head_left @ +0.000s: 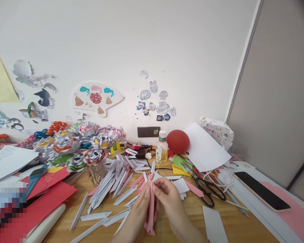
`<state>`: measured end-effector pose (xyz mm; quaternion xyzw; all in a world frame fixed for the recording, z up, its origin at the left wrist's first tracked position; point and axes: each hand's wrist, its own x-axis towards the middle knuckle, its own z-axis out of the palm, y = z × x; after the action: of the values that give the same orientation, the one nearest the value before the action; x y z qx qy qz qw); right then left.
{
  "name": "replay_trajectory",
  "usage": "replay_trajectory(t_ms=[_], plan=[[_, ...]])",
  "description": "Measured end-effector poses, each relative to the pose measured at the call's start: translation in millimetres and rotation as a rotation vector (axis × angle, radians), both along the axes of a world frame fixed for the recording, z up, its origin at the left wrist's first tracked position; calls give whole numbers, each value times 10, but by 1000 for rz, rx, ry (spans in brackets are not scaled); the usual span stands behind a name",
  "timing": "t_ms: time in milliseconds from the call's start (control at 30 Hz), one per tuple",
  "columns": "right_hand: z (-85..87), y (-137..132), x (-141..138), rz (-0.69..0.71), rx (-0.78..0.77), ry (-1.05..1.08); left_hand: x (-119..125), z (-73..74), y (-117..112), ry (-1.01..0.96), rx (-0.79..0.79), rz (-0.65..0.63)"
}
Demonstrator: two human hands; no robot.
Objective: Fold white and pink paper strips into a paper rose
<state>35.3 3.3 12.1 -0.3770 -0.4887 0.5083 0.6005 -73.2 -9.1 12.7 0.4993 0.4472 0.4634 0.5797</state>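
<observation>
Between my two hands is a long folded strip of pink paper [150, 216], standing roughly upright over the front of the table. My left hand [142, 199] is closed along its left side. The thumb and fingertips of my right hand [166, 192] pinch its upper end. Some of the fingers behind the paper are hidden. Folded white paper strips [105, 185] lie in a loose heap to the left of my hands, with a few pink ones among them. Beside my right hand are small white paper pieces [181, 186] and a pink strip [194, 189].
Black-handled scissors [201, 184], a bead string [228, 179] and a phone [262, 190] lie to the right. A bottle [161, 148] and a red balloon [178, 141] stand at the back. Folded paper flowers [66, 143] crowd the back left; red paper [53, 202] lies in front.
</observation>
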Motion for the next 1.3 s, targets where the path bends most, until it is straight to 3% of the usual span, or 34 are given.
replay_trajectory(t_ms=[167, 367, 533, 667, 867, 1100, 1300], plan=[[11, 9, 19, -14, -26, 37, 85, 56, -19, -149, -133, -104], [17, 47, 86, 3, -53, 126, 83, 91, -23, -265, -186, -202], [-13, 113, 150, 79, -4, 136, 41, -2, 55, -165, -94, -193], [-26, 133, 193, 171, 25, 116, 44, 17, 42, -58, -108, -158], [-19, 129, 226, 163, 23, 69, 50, 84, -20, 7, -84, -250], [-29, 137, 222, 189, 38, 43, 17, 1, 33, 134, -77, -268], [-42, 148, 217, 194, 32, 4, -1, 47, 17, 208, -90, -278]])
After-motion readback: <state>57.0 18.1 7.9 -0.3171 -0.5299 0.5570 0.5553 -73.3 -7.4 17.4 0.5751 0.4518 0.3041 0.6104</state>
